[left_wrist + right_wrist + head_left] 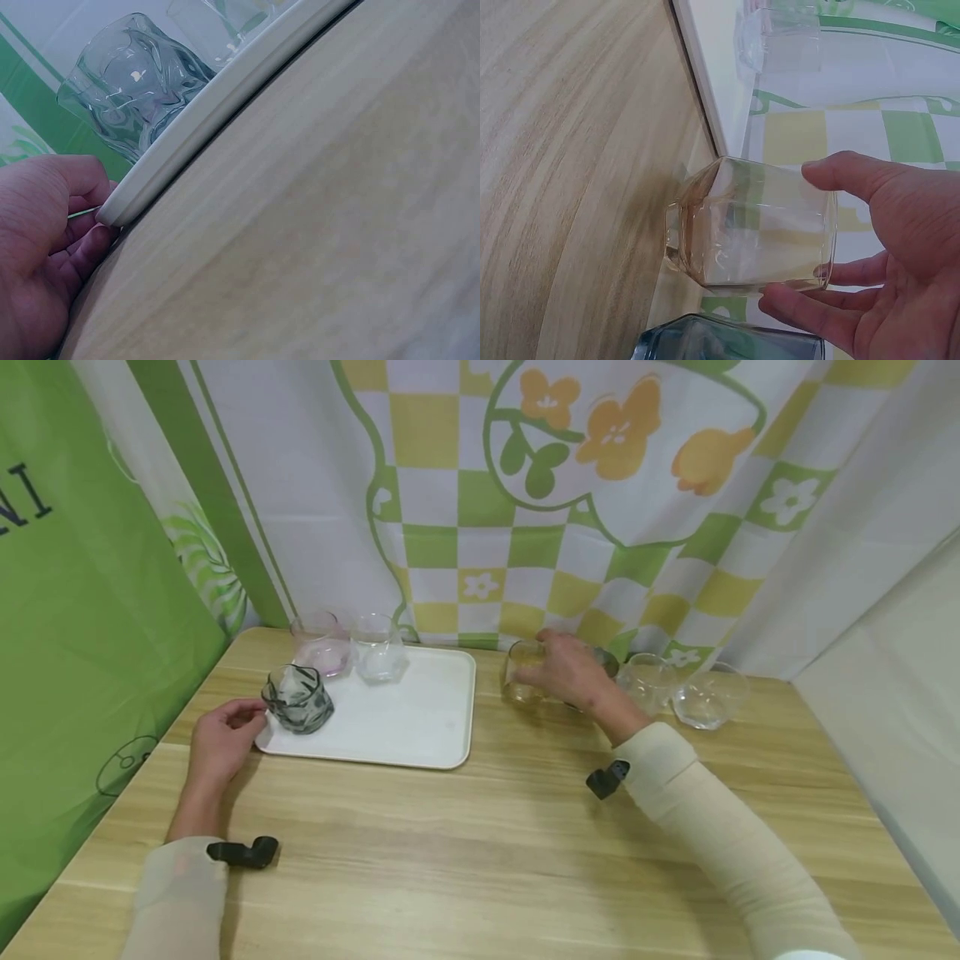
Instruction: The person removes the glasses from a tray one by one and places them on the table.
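Note:
My right hand (pixel 573 672) holds an amber-tinted faceted glass (pixel 757 232) near its rim, thumb on one side and fingers on the other. The glass is at the back of the table, just right of the white tray (pixel 397 718). At the tray's left front corner, my left hand (pixel 221 739) pinches the edge between thumb and fingers. A smoky grey wavy glass (pixel 300 703) stands on the tray close to that hand. Behind it on the tray are a pink-tinted glass (pixel 324 653) and a clear glass (pixel 379 653).
A blue-grey glass (pixel 731 341) stands beside the amber one, mostly covered by my right hand in the head view. Two clear glasses (pixel 647 683) are farther right along the back edge. A patterned curtain (pixel 480 527) hangs behind the wooden table (pixel 420 852).

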Tool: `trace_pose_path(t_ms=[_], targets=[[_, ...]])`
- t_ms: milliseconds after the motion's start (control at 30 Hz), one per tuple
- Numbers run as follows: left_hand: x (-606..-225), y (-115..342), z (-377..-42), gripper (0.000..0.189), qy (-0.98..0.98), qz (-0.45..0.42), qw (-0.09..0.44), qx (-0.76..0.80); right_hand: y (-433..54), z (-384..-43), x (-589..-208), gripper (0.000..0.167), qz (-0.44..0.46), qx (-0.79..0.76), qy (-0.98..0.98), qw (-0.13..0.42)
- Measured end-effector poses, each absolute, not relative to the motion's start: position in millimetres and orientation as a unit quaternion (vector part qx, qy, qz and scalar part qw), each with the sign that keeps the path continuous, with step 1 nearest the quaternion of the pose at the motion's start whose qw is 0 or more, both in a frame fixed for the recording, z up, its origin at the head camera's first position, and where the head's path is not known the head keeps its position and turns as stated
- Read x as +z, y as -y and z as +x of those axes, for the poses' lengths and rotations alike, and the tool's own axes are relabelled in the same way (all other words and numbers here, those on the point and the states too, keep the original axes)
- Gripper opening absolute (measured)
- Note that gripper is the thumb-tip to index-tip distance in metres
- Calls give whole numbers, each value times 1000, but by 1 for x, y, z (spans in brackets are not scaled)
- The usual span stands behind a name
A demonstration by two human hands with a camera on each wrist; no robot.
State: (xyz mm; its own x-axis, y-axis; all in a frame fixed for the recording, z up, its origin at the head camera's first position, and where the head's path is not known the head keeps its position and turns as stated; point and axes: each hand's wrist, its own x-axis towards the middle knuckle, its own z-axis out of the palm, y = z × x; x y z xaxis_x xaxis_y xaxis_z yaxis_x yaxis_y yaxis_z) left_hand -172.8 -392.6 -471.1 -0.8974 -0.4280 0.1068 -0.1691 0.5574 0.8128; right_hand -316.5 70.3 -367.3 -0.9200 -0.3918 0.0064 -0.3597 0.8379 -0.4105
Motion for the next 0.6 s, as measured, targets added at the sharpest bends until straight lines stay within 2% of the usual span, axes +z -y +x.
trace_pose_path(t_ms=[300,433,600], targets=[[-473,393,-174,31,869,169,149,-439,-72,-311,-365,88,-205,-195,-959,28],[-473,393,-174,31,871,168,150,-437,-70,-305,-363,87,-219,-188,-958,-1],[-474,395,-174,31,871,168,151,-437,-63,-298,-362,75,-276,-186,-941,-63]])
